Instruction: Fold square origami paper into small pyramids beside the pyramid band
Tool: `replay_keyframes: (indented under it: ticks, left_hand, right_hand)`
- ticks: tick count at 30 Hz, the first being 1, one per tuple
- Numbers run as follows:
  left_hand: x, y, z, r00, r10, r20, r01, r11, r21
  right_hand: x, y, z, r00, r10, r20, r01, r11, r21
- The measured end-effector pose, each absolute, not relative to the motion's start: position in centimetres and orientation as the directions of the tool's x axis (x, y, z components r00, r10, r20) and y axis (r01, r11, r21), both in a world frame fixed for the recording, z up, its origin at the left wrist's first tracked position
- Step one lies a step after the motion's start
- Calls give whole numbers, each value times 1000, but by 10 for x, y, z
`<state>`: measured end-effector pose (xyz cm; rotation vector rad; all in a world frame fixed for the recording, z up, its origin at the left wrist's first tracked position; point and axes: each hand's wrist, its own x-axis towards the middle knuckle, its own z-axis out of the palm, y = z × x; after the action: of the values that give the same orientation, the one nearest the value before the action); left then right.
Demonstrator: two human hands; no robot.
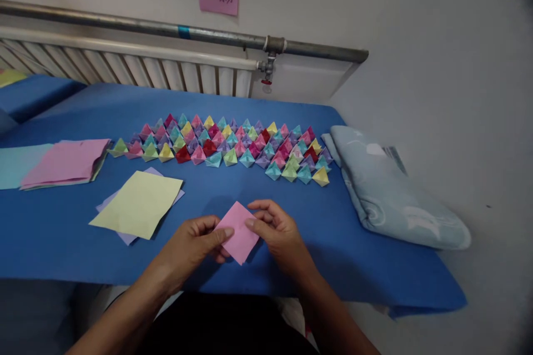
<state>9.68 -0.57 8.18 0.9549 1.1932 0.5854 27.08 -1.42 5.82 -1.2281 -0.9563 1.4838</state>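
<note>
A pink folded square of paper (pixel 238 241) is held between both hands above the near part of the blue surface, one corner pointing away from me. My left hand (pixel 200 238) pinches its left corner, thumb on top and fingers underneath. On the right side, my right hand (pixel 281 233) grips the paper with the thumb on its face and the fingers behind. Beyond the hands stand rows of small folded paper boats (pixel 233 144) in many colours. To the left lies a yellow paper sheet (pixel 139 202) over a purple sheet (pixel 111 199).
A stack of pink paper (pixel 69 161) and light blue paper (pixel 25 163) lies at the left. On the right rests a folded pale blue blanket (pixel 387 194). Behind the blue-covered table (pixel 200 100) are a radiator (pixel 158 69) and a metal pipe (pixel 125 23).
</note>
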Motion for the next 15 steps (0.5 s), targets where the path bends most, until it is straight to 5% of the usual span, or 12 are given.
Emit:
replay_keyframes:
  ticks: [6, 11, 15]
  left_hand:
    - [94, -4, 83, 329, 831, -449, 177, 413, 893]
    - [96, -3, 81, 353, 820, -450, 246, 383, 890]
    - [96, -3, 80, 372, 802, -467, 279, 384, 880]
  right_hand:
    - [276, -13, 59, -71, 964, -257, -206, -266, -942]
    - [279, -8, 63, -250, 919, -305, -84, -334, -939]
    - [277, -8, 62, -237, 922, -307, -3, -317, -948]
